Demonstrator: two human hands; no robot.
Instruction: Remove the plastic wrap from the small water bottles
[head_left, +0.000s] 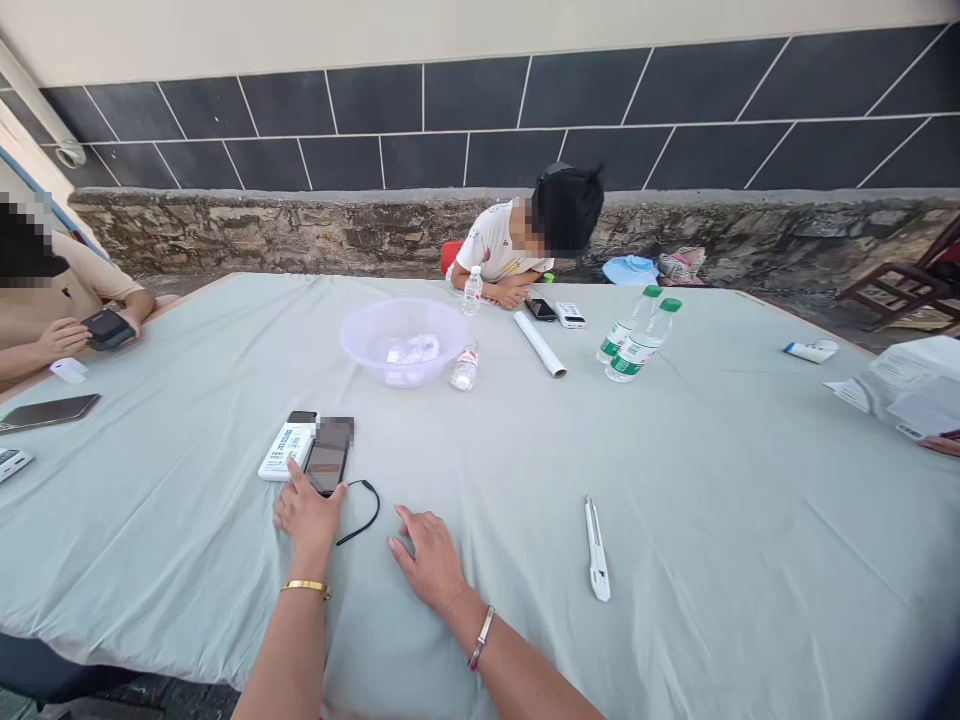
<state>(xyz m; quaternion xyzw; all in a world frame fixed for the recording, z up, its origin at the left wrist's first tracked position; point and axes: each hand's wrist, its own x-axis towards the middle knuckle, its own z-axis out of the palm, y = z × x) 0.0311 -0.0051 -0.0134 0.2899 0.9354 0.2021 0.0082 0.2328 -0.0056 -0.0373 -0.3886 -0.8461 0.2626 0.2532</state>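
Note:
My left hand (307, 513) is at the near end of a dark smartphone (328, 460), with thumb and forefinger on either side of it. The forefinger's tip also reaches the edge of a white power bank (289, 447) lying against the phone's left side. A thin black wrist strap (373, 505) curls on the cloth from the phone's lower right. My right hand (431, 560) rests on the tablecloth, holding nothing, its thumb and forefinger apart. Farther right lies a white utility knife (597, 550), untouched.
On the pale cloth (495, 460) stand a translucent purple basin (405, 345), small water bottles (472, 290), a paper roll (540, 345) and two green-capped bottles (637, 345). One person (502, 245) leans on the far edge; another (82, 300) sits left holding a dark device. Plastic packaging (907, 390) lies right.

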